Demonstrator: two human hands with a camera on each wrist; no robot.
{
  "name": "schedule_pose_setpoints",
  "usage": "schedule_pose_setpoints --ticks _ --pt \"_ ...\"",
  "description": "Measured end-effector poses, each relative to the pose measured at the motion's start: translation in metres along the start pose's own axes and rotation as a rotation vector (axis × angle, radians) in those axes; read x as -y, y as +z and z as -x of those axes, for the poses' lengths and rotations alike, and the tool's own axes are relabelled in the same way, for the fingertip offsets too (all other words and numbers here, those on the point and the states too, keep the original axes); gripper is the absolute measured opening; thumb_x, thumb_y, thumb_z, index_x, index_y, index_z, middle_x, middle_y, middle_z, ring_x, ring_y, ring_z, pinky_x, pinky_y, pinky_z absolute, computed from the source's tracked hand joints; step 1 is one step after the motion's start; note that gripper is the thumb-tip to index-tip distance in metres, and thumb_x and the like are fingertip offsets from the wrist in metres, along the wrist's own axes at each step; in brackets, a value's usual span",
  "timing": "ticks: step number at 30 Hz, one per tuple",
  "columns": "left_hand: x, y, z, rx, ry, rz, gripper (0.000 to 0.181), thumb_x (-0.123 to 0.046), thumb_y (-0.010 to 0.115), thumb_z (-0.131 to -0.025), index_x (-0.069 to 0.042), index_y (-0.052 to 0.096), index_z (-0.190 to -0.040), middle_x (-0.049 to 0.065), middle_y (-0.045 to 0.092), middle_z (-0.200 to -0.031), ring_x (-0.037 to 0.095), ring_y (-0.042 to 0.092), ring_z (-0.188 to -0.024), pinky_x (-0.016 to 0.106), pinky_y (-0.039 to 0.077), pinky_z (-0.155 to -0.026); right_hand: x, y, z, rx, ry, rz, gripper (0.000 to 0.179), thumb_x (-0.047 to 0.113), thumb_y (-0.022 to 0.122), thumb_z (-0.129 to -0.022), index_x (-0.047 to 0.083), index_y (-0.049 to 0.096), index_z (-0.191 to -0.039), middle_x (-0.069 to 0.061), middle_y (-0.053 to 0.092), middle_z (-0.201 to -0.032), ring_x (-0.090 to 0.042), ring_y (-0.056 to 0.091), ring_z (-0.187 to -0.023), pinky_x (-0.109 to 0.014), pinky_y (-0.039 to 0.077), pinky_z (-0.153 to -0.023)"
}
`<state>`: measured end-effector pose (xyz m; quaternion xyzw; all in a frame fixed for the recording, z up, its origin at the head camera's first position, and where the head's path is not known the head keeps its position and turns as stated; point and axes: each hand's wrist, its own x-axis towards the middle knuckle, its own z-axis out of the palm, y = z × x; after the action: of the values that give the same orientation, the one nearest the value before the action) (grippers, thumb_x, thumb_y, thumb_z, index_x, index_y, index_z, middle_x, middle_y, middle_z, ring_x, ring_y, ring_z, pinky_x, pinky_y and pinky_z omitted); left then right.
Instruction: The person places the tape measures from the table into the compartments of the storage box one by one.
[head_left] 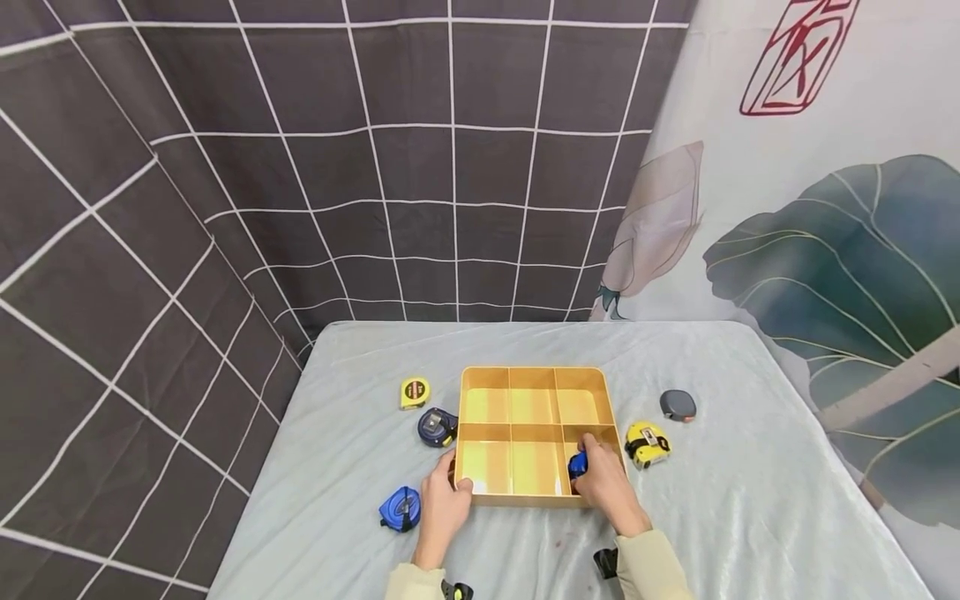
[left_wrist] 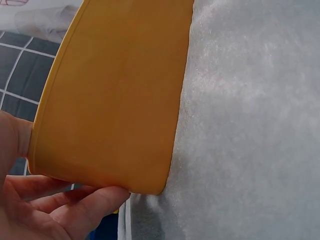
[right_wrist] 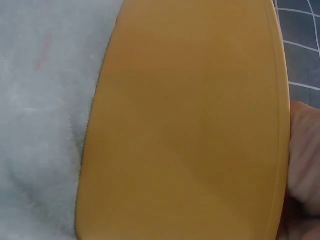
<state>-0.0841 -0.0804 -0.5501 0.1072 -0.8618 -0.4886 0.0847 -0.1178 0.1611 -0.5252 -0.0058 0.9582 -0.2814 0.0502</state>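
Observation:
A yellow divided box [head_left: 483,432] sits on the table, with two rows of compartments. My left hand [head_left: 444,506] grips its front left corner, thumb at the rim and fingers along the outer side wall, as the left wrist view shows [left_wrist: 75,207]. Inside the front right compartment, my right hand [head_left: 602,482] holds a blue tape measure [head_left: 577,465], mostly covered by the fingers. The box's front wall [right_wrist: 185,120] hides the tape measure and most of that hand in the right wrist view.
Left of the box lie a small yellow tape measure [head_left: 414,392], a dark blue one [head_left: 437,427] and a bright blue one [head_left: 401,509]. To its right are a yellow and black tape measure [head_left: 647,443] and a dark grey one [head_left: 678,405]. Grey cloth [head_left: 750,500] covers the table.

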Motion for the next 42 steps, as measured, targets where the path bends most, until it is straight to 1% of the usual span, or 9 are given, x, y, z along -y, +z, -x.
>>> schedule_pose_setpoints --ticks 5,13,20,23,26,30,34,38,42 --pt "0.0 0.001 0.0 -0.011 -0.004 0.026 0.047 0.005 0.057 -0.07 -0.001 0.059 -0.117 0.016 0.065 -0.107 0.027 0.063 -0.094 0.042 0.05 -0.08 0.003 -0.003 0.0 0.054 0.024 -0.011 0.037 -0.006 0.067 -0.065 0.001 0.049 -0.097 -0.021 0.054 -0.086 -0.029 0.053 -0.076 -0.037 0.044 -0.06" --pt "0.001 0.002 0.001 -0.02 0.003 0.029 0.049 0.006 0.057 -0.07 0.0 0.059 -0.118 0.018 0.064 -0.11 0.028 0.062 -0.096 0.041 0.049 -0.081 0.006 -0.003 0.001 0.077 0.054 -0.023 0.034 -0.006 0.063 -0.066 0.001 0.05 -0.096 -0.02 0.052 -0.088 -0.027 0.05 -0.075 -0.037 0.044 -0.061" --pt "0.001 0.002 0.002 -0.021 -0.011 0.014 0.05 0.005 0.057 -0.069 0.001 0.059 -0.119 0.017 0.063 -0.111 0.027 0.062 -0.098 0.042 0.049 -0.082 0.004 -0.001 0.0 0.066 0.046 -0.012 0.036 -0.006 0.066 -0.065 0.0 0.055 -0.099 -0.019 0.055 -0.089 -0.028 0.052 -0.078 -0.039 0.046 -0.065" --pt "0.001 0.002 0.001 -0.009 -0.011 0.028 0.05 0.004 0.057 -0.07 0.0 0.058 -0.12 0.017 0.063 -0.112 0.027 0.062 -0.098 0.042 0.049 -0.082 0.003 -0.004 0.0 0.065 0.036 -0.008 0.039 -0.004 0.07 -0.065 -0.001 0.056 -0.101 -0.021 0.055 -0.093 -0.029 0.053 -0.08 -0.042 0.047 -0.068" --pt "0.002 0.003 0.001 -0.007 -0.013 0.033 0.05 0.004 0.056 -0.07 0.0 0.058 -0.12 0.017 0.063 -0.112 0.026 0.062 -0.098 0.041 0.049 -0.082 0.002 -0.012 0.003 0.058 0.009 -0.05 0.042 0.001 0.074 -0.066 0.0 0.058 -0.105 -0.02 0.053 -0.097 -0.028 0.054 -0.083 -0.042 0.047 -0.071" --pt "0.002 0.003 0.001 0.009 -0.024 0.041 0.051 0.003 0.056 -0.071 0.001 0.057 -0.122 0.017 0.062 -0.115 0.027 0.061 -0.101 0.041 0.048 -0.084 -0.004 -0.03 0.007 -0.012 -0.029 -0.182 0.038 0.004 0.073 -0.07 -0.002 0.059 -0.105 -0.016 0.057 -0.093 -0.023 0.055 -0.081 -0.036 0.045 -0.071" --pt "0.002 0.004 0.001 0.012 -0.024 0.05 0.051 0.004 0.056 -0.071 0.001 0.057 -0.122 0.017 0.061 -0.116 0.026 0.06 -0.102 0.041 0.048 -0.084 -0.018 -0.047 0.006 -0.163 -0.067 -0.247 0.029 0.004 0.069 -0.075 -0.003 0.06 -0.101 -0.014 0.058 -0.089 -0.022 0.055 -0.077 -0.032 0.047 -0.068" --pt "0.002 0.002 0.001 0.007 -0.026 0.046 0.05 0.004 0.056 -0.071 0.002 0.057 -0.121 0.017 0.061 -0.115 0.027 0.061 -0.101 0.041 0.049 -0.083 -0.042 -0.055 0.004 -0.272 -0.04 -0.193 0.032 0.006 0.067 -0.078 -0.003 0.057 -0.107 -0.023 0.053 -0.104 -0.035 0.054 -0.092 -0.043 0.047 -0.076" --pt "0.003 0.001 0.001 0.012 -0.025 0.05 0.049 0.004 0.055 -0.072 0.003 0.057 -0.121 0.018 0.061 -0.115 0.028 0.061 -0.101 0.041 0.049 -0.082 -0.067 -0.054 -0.001 -0.247 0.055 -0.13 0.048 0.011 0.065 -0.078 -0.003 0.048 -0.121 -0.031 0.037 -0.124 -0.047 0.036 -0.11 -0.055 0.034 -0.083"
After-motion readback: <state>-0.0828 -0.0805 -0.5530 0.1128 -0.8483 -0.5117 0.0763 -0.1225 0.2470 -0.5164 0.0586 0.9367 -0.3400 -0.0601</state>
